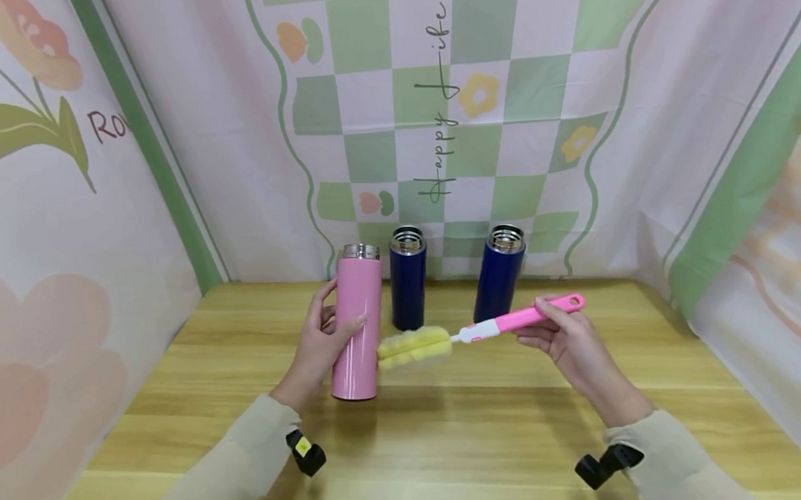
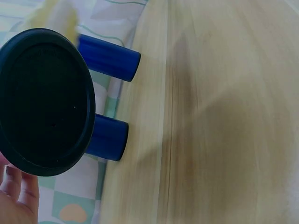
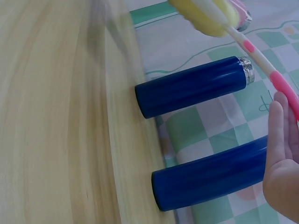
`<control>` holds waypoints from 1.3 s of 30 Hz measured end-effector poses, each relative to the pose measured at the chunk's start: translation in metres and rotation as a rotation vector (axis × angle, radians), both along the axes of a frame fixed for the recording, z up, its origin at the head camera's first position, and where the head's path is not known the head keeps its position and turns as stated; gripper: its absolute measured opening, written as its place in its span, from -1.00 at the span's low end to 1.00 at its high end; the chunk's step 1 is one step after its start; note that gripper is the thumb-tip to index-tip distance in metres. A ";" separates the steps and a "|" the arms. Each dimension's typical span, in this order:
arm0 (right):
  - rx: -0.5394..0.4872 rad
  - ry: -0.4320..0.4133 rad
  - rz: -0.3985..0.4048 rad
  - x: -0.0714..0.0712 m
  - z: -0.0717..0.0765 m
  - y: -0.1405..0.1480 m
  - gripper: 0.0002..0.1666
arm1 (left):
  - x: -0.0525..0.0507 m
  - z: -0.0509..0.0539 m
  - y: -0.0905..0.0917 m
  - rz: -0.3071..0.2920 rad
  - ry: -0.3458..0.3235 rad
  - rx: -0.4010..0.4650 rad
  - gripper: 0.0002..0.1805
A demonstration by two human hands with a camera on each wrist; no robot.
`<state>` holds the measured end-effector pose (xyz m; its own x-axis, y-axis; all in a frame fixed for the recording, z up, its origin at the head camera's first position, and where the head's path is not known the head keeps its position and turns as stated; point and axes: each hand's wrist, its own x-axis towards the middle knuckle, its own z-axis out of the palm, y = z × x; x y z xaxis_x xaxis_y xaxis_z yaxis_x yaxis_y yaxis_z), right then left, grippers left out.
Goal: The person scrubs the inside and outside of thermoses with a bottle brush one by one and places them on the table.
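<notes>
"What's being held?"
"The left hand point(image 1: 319, 353) has its fingers curled round a pink bottle point(image 1: 358, 337), above the surface point(image 1: 454, 453). The right hand point(image 1: 573, 346) has its fingers clamped on a yellow sponge brush point(image 1: 480, 330), its head just beside the bottle."
"Around them?"
"A left navy bottle point(image 1: 409, 288) and a right navy bottle point(image 1: 499, 278) stand behind, before a checked cloth point(image 1: 491, 149). The brush crosses in front of the right one's foot; from the left wrist, the pink bottle's base blocks part of both."
</notes>
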<state>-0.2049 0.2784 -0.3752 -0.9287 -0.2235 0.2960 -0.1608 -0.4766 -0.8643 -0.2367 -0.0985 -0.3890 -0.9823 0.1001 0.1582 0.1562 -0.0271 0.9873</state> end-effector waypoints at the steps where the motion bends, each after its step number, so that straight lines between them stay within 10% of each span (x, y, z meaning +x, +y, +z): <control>1: 0.013 0.000 0.002 0.000 0.000 0.000 -0.67 | 0.000 0.000 0.000 0.003 0.002 0.002 -0.15; 20: 0.182 0.040 0.077 0.013 -0.001 0.005 -0.71 | -0.004 0.008 -0.001 0.042 -0.053 0.074 -0.13; 39: 0.092 0.047 0.114 0.016 -0.009 -0.012 -0.68 | -0.001 0.002 0.002 0.066 -0.017 0.140 -0.14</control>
<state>-0.1885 0.2661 -0.3845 -0.8814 -0.3545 0.3122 -0.1516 -0.4136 -0.8977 -0.2381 -0.0966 -0.3872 -0.9887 0.0137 0.1495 0.1456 -0.1554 0.9771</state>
